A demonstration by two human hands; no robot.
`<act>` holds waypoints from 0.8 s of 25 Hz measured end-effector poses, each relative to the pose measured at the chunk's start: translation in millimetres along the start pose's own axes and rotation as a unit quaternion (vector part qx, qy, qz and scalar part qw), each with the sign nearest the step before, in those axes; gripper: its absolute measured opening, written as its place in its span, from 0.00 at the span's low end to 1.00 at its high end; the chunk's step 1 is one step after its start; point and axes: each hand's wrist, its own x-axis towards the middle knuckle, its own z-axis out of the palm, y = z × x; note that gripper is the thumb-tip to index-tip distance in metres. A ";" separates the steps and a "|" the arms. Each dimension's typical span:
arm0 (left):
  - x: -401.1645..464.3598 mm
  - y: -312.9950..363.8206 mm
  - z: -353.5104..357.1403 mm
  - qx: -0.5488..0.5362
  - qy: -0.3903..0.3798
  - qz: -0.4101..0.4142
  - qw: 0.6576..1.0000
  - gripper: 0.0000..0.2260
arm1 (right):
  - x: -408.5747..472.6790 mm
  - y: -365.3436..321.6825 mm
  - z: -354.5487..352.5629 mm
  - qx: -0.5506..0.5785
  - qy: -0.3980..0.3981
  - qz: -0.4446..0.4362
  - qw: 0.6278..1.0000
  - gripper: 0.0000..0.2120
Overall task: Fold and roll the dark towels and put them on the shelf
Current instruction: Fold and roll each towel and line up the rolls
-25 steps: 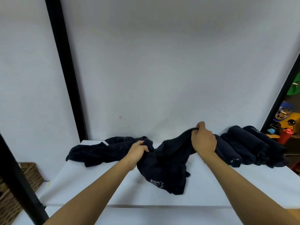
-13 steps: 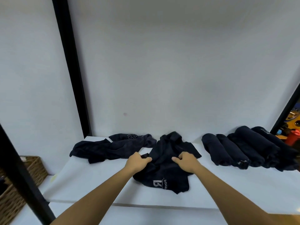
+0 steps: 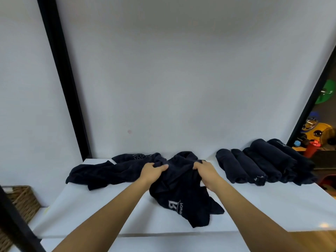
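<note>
— Status of the crumpled dark navy towel with white lettering [image 3: 179, 190]?
— Mid-shelf, unfolded; left hand [image 3: 152, 172] and right hand [image 3: 206, 172] both grip its upper edge.
— Remainder?
— Rolled dark towels [image 3: 261, 165] finished at right; another loose dark towel [image 3: 112, 170] waits left on the white shelf [image 3: 272, 210].

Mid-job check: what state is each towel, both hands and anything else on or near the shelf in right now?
Towel with white logo: crumpled, unfolded, gripped at its top by both hands.
Left hand: grips that towel.
Right hand: grips that towel.
Loose towels: unfolded heap, far left.
Rolled towels: rolled, side by side, far right.
Shelf: holds all towels.
Wicker basket: lower left, contents unseen.
</note>
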 end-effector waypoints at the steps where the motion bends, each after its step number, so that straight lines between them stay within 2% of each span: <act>1: 1.5 13.1 -2.7 -0.037 0.013 0.009 0.999 0.09 | 0.4 -14.7 -6.8 0.048 0.016 -0.008 0.999 0.08; 4: 3.6 69.0 -16.0 -0.139 0.044 0.026 0.989 0.06 | -1.4 -65.2 -34.8 0.073 0.067 -0.090 0.991 0.08; 8: -7.4 158.7 -35.8 -0.204 0.076 0.119 0.969 0.03 | -27.8 -137.6 -75.2 0.104 0.112 -0.221 0.963 0.07; 11: -7.8 190.5 -48.4 -0.225 0.098 0.162 0.956 0.05 | -42.8 -165.1 -98.0 0.150 0.129 -0.254 0.947 0.08; 13: -5.5 184.2 -48.0 -0.209 0.105 0.163 0.959 0.09 | -41.5 -155.6 -102.8 0.150 0.122 -0.233 0.953 0.06; 15: -2.2 156.0 -38.7 -0.164 0.109 0.130 0.972 0.13 | -32.9 -126.8 -101.4 0.120 0.115 -0.189 0.968 0.02; 18: 7.6 84.1 -24.2 -0.090 0.088 0.004 0.992 0.17 | -19.7 -67.5 -97.6 0.075 0.103 -0.089 0.988 0.12; 20: 9.7 37.7 -20.2 -0.057 0.056 -0.086 0.993 0.20 | -17.5 -28.2 -96.9 -0.015 0.108 -0.040 0.993 0.15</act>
